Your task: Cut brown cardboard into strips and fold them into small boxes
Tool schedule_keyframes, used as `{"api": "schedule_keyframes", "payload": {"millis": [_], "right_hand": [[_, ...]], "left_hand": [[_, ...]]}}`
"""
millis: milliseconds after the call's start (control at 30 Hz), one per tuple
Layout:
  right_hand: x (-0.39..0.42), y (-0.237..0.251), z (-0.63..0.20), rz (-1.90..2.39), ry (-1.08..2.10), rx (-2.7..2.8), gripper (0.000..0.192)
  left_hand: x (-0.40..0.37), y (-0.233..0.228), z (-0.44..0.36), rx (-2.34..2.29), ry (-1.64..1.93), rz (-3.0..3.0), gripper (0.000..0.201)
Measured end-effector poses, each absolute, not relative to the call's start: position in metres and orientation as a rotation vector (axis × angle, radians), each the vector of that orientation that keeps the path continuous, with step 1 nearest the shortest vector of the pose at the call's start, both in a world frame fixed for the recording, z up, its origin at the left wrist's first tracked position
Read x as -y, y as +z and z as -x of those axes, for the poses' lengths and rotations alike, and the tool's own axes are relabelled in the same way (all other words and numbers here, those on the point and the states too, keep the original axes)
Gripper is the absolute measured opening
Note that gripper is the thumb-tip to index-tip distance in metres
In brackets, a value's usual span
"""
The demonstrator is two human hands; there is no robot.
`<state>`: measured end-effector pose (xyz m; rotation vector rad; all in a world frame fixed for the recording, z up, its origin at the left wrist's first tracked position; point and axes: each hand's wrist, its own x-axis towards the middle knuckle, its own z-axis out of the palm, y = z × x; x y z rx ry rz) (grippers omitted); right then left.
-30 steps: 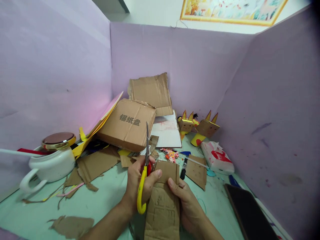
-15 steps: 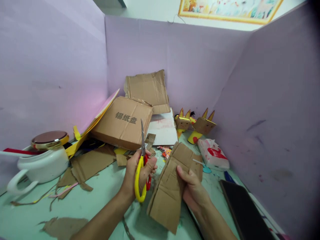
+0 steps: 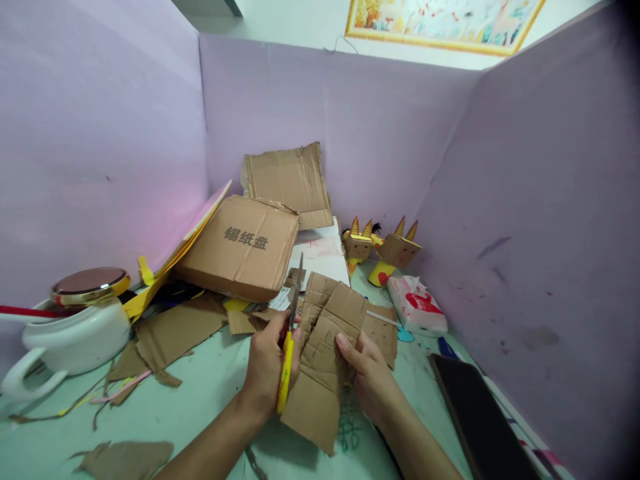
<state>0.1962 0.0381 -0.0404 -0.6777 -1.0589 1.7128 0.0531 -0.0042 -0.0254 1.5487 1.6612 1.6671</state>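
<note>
My left hand (image 3: 273,363) is closed round a pair of scissors (image 3: 287,363) with yellow handles, blades pointing up and away from me. Their red handle part is hidden now. In my right hand (image 3: 373,377) is a creased, folded piece of cardboard (image 3: 320,373), pinched at its right edge with the thumb on top. The cardboard is tilted above the table, its left edge close beside the scissors and my left fingers. Whether the left fingers touch it I cannot tell.
A cardboard box (image 3: 240,247) leans at the back left. White mug (image 3: 75,340) and cardboard scraps (image 3: 180,327) lie left. Two cardboard animal figures (image 3: 397,250), a tissue pack (image 3: 417,305) and a dark flat phone-like slab (image 3: 480,413) stand or lie right. Purple walls (image 3: 330,100) enclose the table.
The cardboard has moved left, towards the scissors, and turned a little. The scissors have turned so that the red handle no longer shows. The whole view has shifted slightly.
</note>
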Motion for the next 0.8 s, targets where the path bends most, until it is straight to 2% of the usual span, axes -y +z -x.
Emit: {"api": "schedule_keyframes", "payload": {"millis": [233,433,500,567,600,700,800], "right_hand": [[-0.058,-0.038,-0.219,0.884,1.761,0.939,0.032],[-0.073,-0.054,-0.222,1.052,1.239,1.253,0.048],[-0.067,-0.052,-0.217,1.103,0.995,1.239,0.054],[-0.056,-0.045,-0.21,1.068,0.923,1.173,0.056],[-0.049,-0.041,-0.206,0.998,1.032,1.146,0.055],[-0.028,-0.03,-0.193,0.698,1.694,1.116,0.056],[-0.016,-0.026,-0.184,0.527,1.966,1.102,0.056]], "left_hand": [[-0.001,-0.015,-0.015,-1.862,1.704,-1.718,0.009],[0.002,-0.004,-0.006,-1.715,1.827,-1.588,0.01],[0.003,-0.007,-0.012,-1.652,1.83,-1.526,0.011],[0.002,-0.01,-0.02,-1.561,1.818,-1.444,0.013],[0.002,-0.012,-0.024,-1.506,1.811,-1.405,0.013],[0.002,-0.016,-0.033,-1.444,1.798,-1.404,0.013],[0.001,-0.018,-0.038,-1.598,1.795,-1.576,0.01]]}}
